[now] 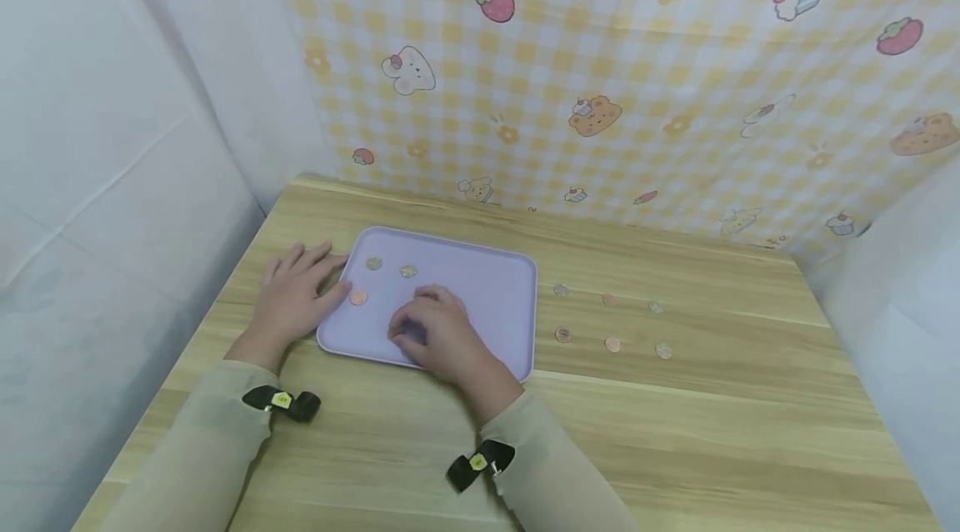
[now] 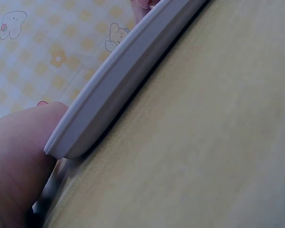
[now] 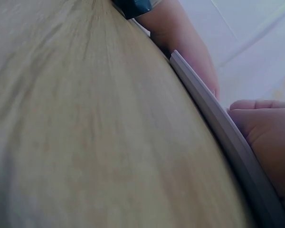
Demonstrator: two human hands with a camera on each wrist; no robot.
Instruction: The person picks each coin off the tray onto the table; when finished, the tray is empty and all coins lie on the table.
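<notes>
A lilac tray (image 1: pixel 480 298) lies on the table with two silvery coins, a far-left coin (image 1: pixel 374 263) and another coin (image 1: pixel 408 271), plus a copper coin (image 1: pixel 358 298) on its left half. Fingers spread, my left hand (image 1: pixel 296 294) rests at the tray's left edge, the thumb over the rim near the copper coin. Over the tray's front part, my right hand (image 1: pixel 438 332) has its fingers curled, thumb and index tip close together. Between those fingertips a small shiny coin edge (image 2: pixel 154 4) shows in the left wrist view; the rest of it is hidden.
Right of the tray, several coins lie in two rows on the wooden table (image 1: pixel 712 424), among them a copper coin (image 1: pixel 612 344) and a silvery coin (image 1: pixel 663 351). A yellow checked cloth (image 1: pixel 540 57) hangs behind, with white sheets (image 1: pixel 112 140) at the sides.
</notes>
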